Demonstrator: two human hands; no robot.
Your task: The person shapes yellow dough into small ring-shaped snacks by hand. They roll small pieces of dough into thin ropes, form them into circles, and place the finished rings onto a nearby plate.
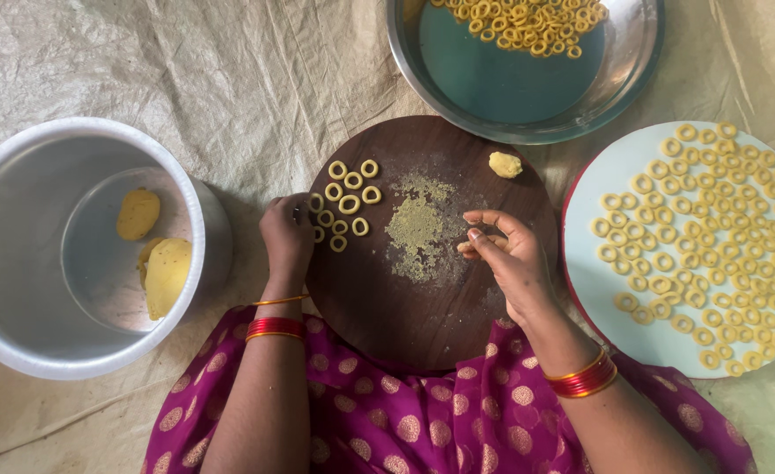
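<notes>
Two hands: both work over a round dark wooden board [422, 307] that lies on a creased beige cloth [141, 61] spread on the floor.
Left hand [286, 235]: rests at the board's left edge, knuckles up and fingers curled under beside a cluster of small yellow dough rings [345, 204]; whether it grips anything I cannot tell, since the fingertips are hidden.
Right hand [508, 254]: palm partly open, thumb and forefinger pinched on a thin piece of yellow dough [468, 248] above the board's right half.
Board surface: a patch of pale crumbly powder [418, 226] lies in the middle; a small lump of yellow dough [505, 164] sits near the top right edge.
Hidden or cut off: the steel basin with blue inside [528, 96] is cut by the top edge, so its heap of rings [523, 22] shows only in part; the round white tray with a red rim [607, 290] runs off the right side; the board's lower rim lies under a magenta cloth with gold dots [422, 421].
Tray: it carries many rows of finished rings [721, 237], just right of the right hand.
Left side: a large aluminium pot [18, 263] holds two pieces of yellow dough [155, 254], well apart from the board.
Wrists: red and gold bangles [585, 377] on both.
</notes>
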